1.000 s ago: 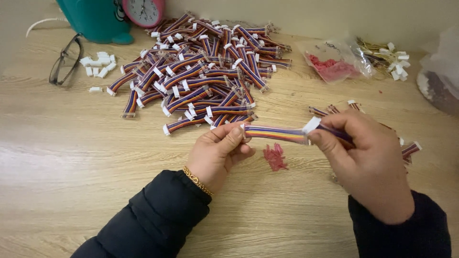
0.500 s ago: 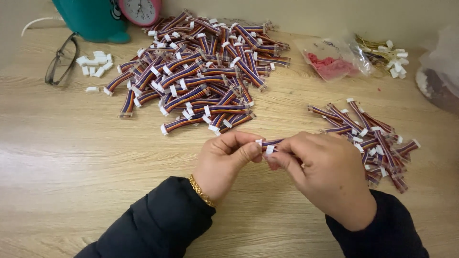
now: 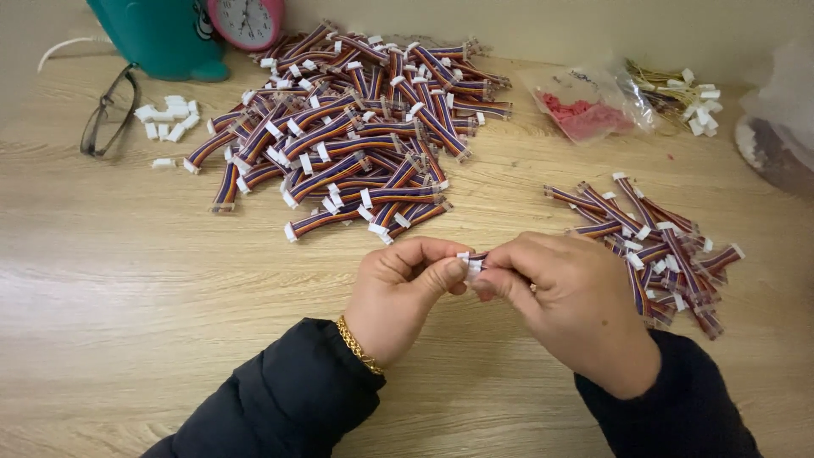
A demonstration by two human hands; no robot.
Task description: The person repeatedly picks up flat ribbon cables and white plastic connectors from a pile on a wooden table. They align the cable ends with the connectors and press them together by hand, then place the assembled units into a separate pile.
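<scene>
My left hand (image 3: 403,288) and my right hand (image 3: 568,301) meet over the wooden table (image 3: 127,280), both pinching one short striped ribbon cable (image 3: 473,260) with a small white connector at its end. Most of that cable is hidden inside my fingers. A large heap of similar cables (image 3: 356,127) lies behind my hands at the centre. A smaller pile of cables (image 3: 653,242) lies just right of my right hand.
Loose white connectors (image 3: 167,119) and a pair of glasses (image 3: 106,110) lie at the far left. A teal object (image 3: 161,34) and a pink clock (image 3: 248,19) stand at the back. Plastic bags with red parts (image 3: 585,114) and yellow wires (image 3: 670,85) lie at the back right.
A second ago the cable was stretched out between my hands. My hands have come together at the centre, and the cable is now bunched between my fingertips.
</scene>
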